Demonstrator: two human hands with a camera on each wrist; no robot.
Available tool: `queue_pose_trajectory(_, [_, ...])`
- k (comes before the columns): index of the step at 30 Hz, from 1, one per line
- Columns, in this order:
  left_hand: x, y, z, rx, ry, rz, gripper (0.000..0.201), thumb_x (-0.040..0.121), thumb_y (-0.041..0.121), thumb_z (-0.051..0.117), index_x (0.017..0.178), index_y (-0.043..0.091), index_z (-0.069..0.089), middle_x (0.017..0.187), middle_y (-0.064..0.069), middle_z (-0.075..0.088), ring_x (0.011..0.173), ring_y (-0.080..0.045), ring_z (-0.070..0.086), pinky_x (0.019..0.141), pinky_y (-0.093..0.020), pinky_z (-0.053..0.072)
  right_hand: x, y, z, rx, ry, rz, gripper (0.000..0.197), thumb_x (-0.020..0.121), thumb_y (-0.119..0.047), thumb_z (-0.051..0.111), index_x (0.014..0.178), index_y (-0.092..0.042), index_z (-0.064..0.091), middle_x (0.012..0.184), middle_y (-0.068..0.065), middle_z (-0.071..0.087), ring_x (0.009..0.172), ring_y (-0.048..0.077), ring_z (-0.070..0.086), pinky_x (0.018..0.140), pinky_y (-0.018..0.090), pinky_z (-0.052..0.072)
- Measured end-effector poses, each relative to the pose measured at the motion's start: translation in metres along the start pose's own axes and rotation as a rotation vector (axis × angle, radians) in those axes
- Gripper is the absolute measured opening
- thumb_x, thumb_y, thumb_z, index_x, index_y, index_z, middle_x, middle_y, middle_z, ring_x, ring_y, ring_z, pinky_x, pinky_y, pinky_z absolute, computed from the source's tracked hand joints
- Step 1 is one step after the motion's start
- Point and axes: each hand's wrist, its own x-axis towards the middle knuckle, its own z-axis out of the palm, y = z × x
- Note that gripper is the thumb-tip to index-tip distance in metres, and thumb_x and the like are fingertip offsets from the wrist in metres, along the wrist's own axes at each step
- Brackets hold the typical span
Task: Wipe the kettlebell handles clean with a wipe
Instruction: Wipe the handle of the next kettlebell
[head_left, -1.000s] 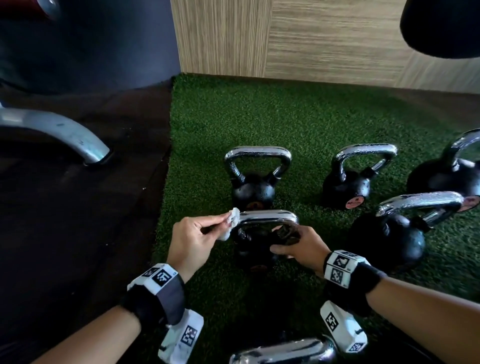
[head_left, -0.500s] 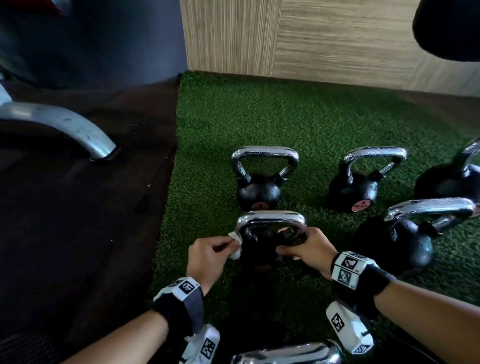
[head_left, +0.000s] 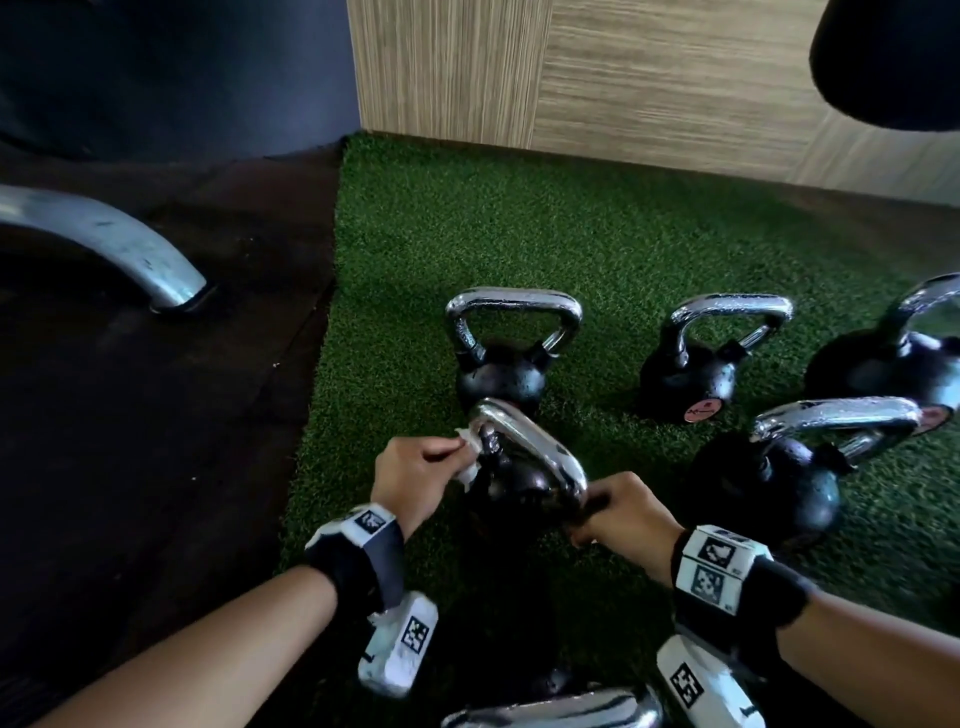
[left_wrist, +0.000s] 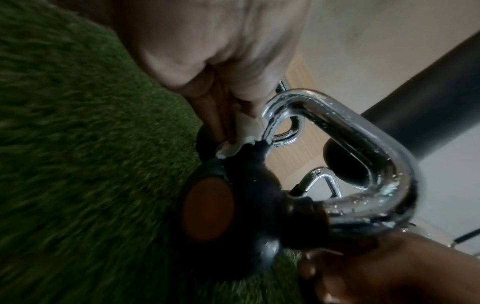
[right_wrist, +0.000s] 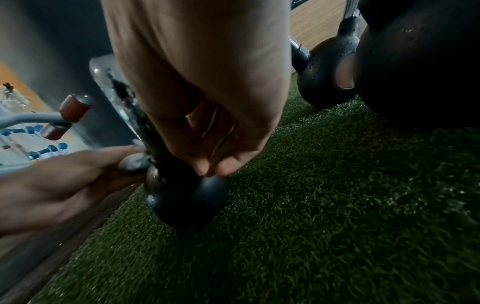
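Sitting on the green turf (head_left: 519, 218) near the dark floor edge, the near kettlebell (head_left: 524, 486) is tilting toward the person, with other kettlebells standing behind and to its right. The right hand (head_left: 626, 512) is gripping the near end of its chrome handle (head_left: 540, 447), fingers curled round it. The left hand (head_left: 415, 470) is pinching the white wipe (head_left: 470, 454) against the handle's left leg, near the base.

I count six kettlebells, placed from the held kettlebell (head_left: 524, 483): three in a row behind it, the back-left kettlebell (head_left: 501, 379), back-middle kettlebell (head_left: 688, 382) and back-right kettlebell (head_left: 893, 364); one front-right kettlebell (head_left: 779, 483) to its right; one near kettlebell (head_left: 556, 709) in front, handle only. One wipe (head_left: 467, 452). Two hands: left hand (head_left: 415, 473), right hand (head_left: 623, 514). One grey metal leg (head_left: 104, 244), far left of it.
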Motion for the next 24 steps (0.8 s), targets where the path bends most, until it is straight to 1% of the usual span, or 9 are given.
queue_pose_trajectory(3, [0.018,0.025,0.010,0.134,-0.067,0.038,0.032,0.081,0.044,0.083,0.105,0.023,0.081,0.094,0.008,0.080,0.071,0.009,0.062,0.061,0.002,0.039,-0.007,-0.005,0.008,-0.029,-0.124,-0.011,0.039,0.064,0.004,0.079,0.067,-0.035,0.080,0.071,-0.005,0.077,0.067,0.006,0.070,0.069,0.027,0.057])
queue_pose_trajectory(6, [0.025,0.045,0.020,0.156,-0.149,0.073,0.027,0.084,0.032,0.083,0.106,0.017,0.082,0.085,0.007,0.079,0.059,0.011,0.061,0.058,0.001,0.040,-0.003,-0.018,0.008,-0.012,-0.193,-0.014,0.034,0.070,0.006,0.077,0.065,-0.027,0.080,0.073,-0.003,0.078,0.068,0.008,0.070,0.063,0.020,0.054])
queue_pose_trajectory(9, [0.025,0.048,0.018,0.246,-0.201,0.087,0.024,0.085,0.041,0.080,0.103,0.025,0.082,0.090,0.010,0.080,0.090,0.000,0.072,0.068,-0.004,0.040,0.010,-0.027,0.000,0.078,-0.043,-0.011,0.019,0.081,0.000,0.074,0.077,-0.019,0.077,0.074,0.004,0.075,0.067,0.018,0.065,0.059,0.028,0.053])
queue_pose_trajectory(11, [0.024,0.043,0.013,0.244,-0.267,0.088,0.023,0.088,0.041,0.077,0.106,0.027,0.081,0.096,0.011,0.080,0.102,-0.004,0.071,0.079,-0.011,0.048,0.014,-0.030,0.002,0.138,0.012,0.024,0.023,0.081,-0.016,0.081,0.102,-0.018,0.073,0.093,0.010,0.074,0.078,0.023,0.068,0.066,0.036,0.056])
queue_pose_trajectory(14, [0.021,0.044,0.013,0.300,-0.281,0.113,0.018,0.089,0.034,0.077,0.104,0.024,0.082,0.102,0.003,0.080,0.102,-0.009,0.072,0.093,-0.028,0.056,0.015,-0.034,0.013,0.294,-0.188,0.129,0.041,0.091,-0.016,0.072,0.129,-0.016,0.060,0.100,0.005,0.074,0.073,0.014,0.070,0.054,0.025,0.054])
queue_pose_trajectory(17, [0.023,0.053,0.014,0.222,-0.204,0.091,0.009,0.085,0.027,0.080,0.089,0.019,0.082,0.087,0.002,0.080,0.089,-0.008,0.074,0.082,-0.019,0.055,0.014,-0.033,0.016,0.369,-0.235,0.140,0.035,0.091,-0.015,0.071,0.126,-0.017,0.066,0.099,0.005,0.077,0.069,0.010,0.069,0.047,0.019,0.050])
queue_pose_trajectory(19, [0.022,0.058,0.014,0.143,-0.134,0.151,0.006,0.083,0.025,0.081,0.088,0.023,0.083,0.082,0.008,0.080,0.084,-0.001,0.072,0.073,-0.016,0.054,0.013,-0.032,0.016,0.386,-0.223,0.137,0.037,0.090,-0.016,0.072,0.127,-0.017,0.065,0.104,0.007,0.077,0.077,0.014,0.072,0.053,0.023,0.055])
queue_pose_trajectory(21, [0.021,0.058,0.017,0.107,-0.107,0.180,0.009,0.083,0.024,0.082,0.093,0.022,0.083,0.086,0.006,0.080,0.088,-0.004,0.074,0.078,-0.022,0.057,0.013,-0.031,0.016,0.383,-0.205,0.146,0.039,0.089,-0.019,0.074,0.127,-0.020,0.064,0.107,0.007,0.077,0.086,0.019,0.074,0.070,0.034,0.061])
queue_pose_trajectory(24, [0.022,0.058,0.017,0.120,-0.127,0.121,0.019,0.084,0.023,0.083,0.103,0.019,0.082,0.100,0.002,0.080,0.094,0.000,0.070,0.079,-0.003,0.049,0.012,-0.032,0.017,0.386,-0.198,0.145,0.030,0.089,-0.019,0.074,0.118,-0.022,0.069,0.110,0.009,0.077,0.099,0.028,0.073,0.094,0.049,0.057])
